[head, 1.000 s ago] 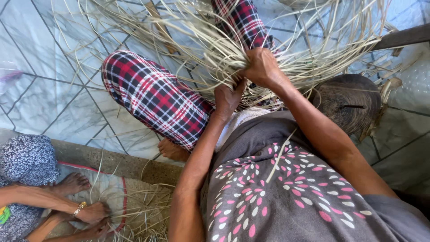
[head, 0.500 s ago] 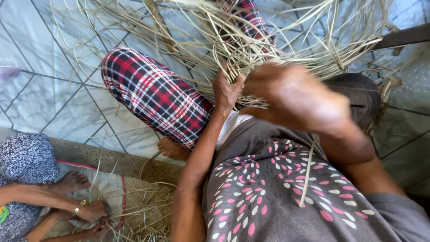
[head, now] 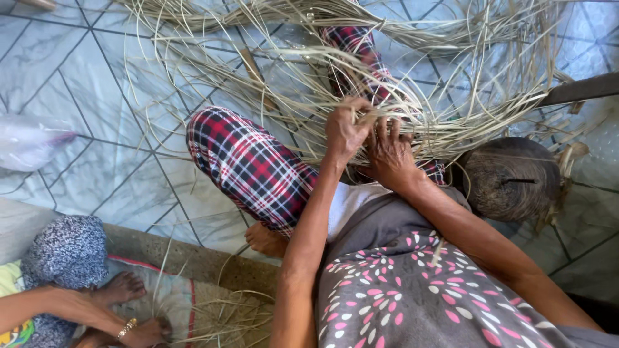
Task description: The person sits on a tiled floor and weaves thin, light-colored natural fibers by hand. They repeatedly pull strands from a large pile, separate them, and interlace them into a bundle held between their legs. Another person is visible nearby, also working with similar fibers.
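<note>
Both hands, left hand point(head: 345, 132) and right hand point(head: 389, 154), side by side, each grip closed on pale dry straw strands point(head: 451, 132) above the plaid-clad knee point(head: 251, 167).

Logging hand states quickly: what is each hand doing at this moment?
Left hand: closed, gripping the pale straw strips.
Right hand: fingers curled down on the same strips; a firm grip cannot be told.
</note>
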